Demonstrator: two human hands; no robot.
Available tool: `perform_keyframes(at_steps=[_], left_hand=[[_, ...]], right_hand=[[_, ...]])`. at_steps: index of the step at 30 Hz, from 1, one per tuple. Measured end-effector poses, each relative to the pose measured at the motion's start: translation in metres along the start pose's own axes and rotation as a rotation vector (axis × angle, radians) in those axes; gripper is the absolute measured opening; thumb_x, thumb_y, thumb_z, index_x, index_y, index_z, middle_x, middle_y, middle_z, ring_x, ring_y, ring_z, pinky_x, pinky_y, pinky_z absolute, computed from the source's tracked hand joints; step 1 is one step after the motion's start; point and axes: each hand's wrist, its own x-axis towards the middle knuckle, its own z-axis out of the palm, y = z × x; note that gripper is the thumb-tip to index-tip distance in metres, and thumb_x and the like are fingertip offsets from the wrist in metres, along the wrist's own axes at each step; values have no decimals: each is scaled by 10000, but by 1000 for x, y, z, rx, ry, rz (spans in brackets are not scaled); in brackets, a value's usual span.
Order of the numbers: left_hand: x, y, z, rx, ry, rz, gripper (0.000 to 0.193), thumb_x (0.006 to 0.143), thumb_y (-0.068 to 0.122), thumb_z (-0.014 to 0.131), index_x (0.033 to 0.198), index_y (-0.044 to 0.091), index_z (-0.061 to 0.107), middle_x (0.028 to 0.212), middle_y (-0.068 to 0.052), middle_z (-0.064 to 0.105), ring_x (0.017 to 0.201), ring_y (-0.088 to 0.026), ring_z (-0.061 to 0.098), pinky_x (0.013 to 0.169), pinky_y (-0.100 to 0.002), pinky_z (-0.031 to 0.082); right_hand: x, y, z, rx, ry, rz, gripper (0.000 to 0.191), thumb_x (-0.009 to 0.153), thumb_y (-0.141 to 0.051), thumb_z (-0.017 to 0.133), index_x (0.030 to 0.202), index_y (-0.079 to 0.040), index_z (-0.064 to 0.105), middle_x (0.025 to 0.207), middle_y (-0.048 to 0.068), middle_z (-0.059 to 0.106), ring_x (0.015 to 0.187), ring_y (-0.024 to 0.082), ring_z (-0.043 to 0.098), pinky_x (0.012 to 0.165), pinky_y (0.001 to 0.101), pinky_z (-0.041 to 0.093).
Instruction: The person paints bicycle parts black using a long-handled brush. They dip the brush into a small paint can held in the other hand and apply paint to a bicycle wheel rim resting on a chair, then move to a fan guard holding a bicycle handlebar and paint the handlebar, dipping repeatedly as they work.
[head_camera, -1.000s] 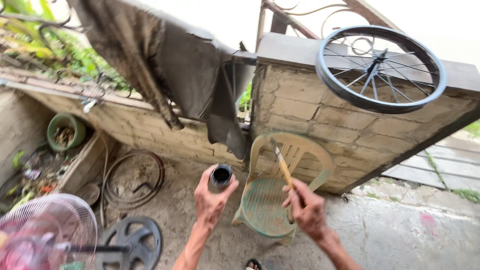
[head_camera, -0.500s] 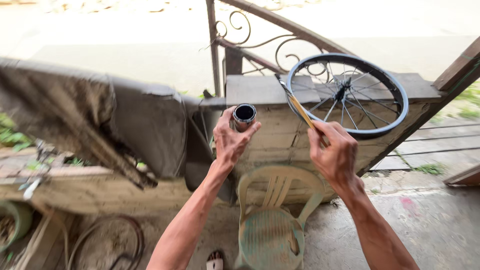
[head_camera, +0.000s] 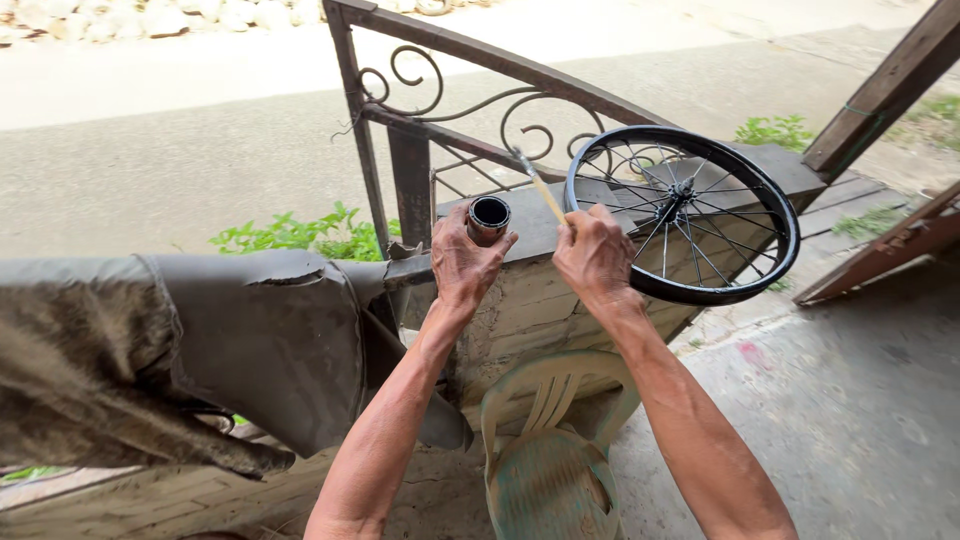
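My left hand (head_camera: 462, 262) holds a small round open can (head_camera: 489, 217) with a dark inside, raised over the top of a low brick wall (head_camera: 530, 300). My right hand (head_camera: 594, 257) grips a thin brush with a pale wooden handle (head_camera: 543, 190), its tip pointing up and left, close to the can. Just right of my right hand, a black spoked bicycle wheel (head_camera: 683, 213) lies flat on the wall's top.
A rusty iron gate with scrollwork (head_camera: 420, 110) stands behind the wall. A dark worn tarp (head_camera: 180, 350) hangs over the wall at left. A green plastic chair (head_camera: 550, 460) stands below my arms. Wooden beams (head_camera: 885, 95) lean at right; concrete ground beyond.
The view has risen from the ground and chair up to the wall top. Both hands have come up with the can and brush, closer to the wheel.
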Motion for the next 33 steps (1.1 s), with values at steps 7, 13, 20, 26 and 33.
perform_keyframes(at_steps=[7, 13, 20, 26, 33], left_hand=[[6, -22, 8, 36, 12, 30, 647, 663, 299, 940, 1178, 24, 663, 1094, -150, 710, 1054, -358, 619, 947, -458, 481], [5, -37, 17, 29, 42, 57, 645, 673, 302, 932, 1176, 16, 648, 1043, -168, 685, 1014, -370, 607, 909, -471, 477], [-7, -48, -4, 63, 113, 110, 878, 695, 480, 884, 1321, -38, 552, 1197, -232, 629, 1129, -390, 585, 1032, -488, 457], [-65, -33, -55, 99, 256, 112, 1044, 760, 594, 821, 1491, -61, 464, 1359, -238, 582, 1307, -347, 546, 1227, -498, 404], [-216, 4, -91, 192, 442, -60, 961, 834, 561, 805, 1537, 5, 461, 1440, -192, 581, 1376, -344, 528, 1238, -543, 351]], right_hand=[[5, -9, 31, -44, -103, 44, 187, 913, -236, 718, 971, -71, 782, 987, 189, 673, 899, 414, 683, 782, 527, 545], [7, 9, 64, -74, -85, 17, 195, 860, -247, 723, 930, -80, 795, 964, 189, 693, 897, 404, 690, 780, 514, 560], [9, 3, 80, -238, -136, -70, 225, 961, -294, 706, 1005, -106, 823, 961, 194, 725, 878, 393, 716, 741, 515, 589], [-21, -6, 43, -104, 166, -310, 174, 1039, -142, 703, 1171, -44, 759, 1018, 161, 710, 894, 303, 700, 783, 426, 567], [-108, -34, -17, 417, 173, -472, 170, 1056, -14, 671, 1210, 47, 708, 931, 122, 636, 667, 172, 562, 617, 294, 456]])
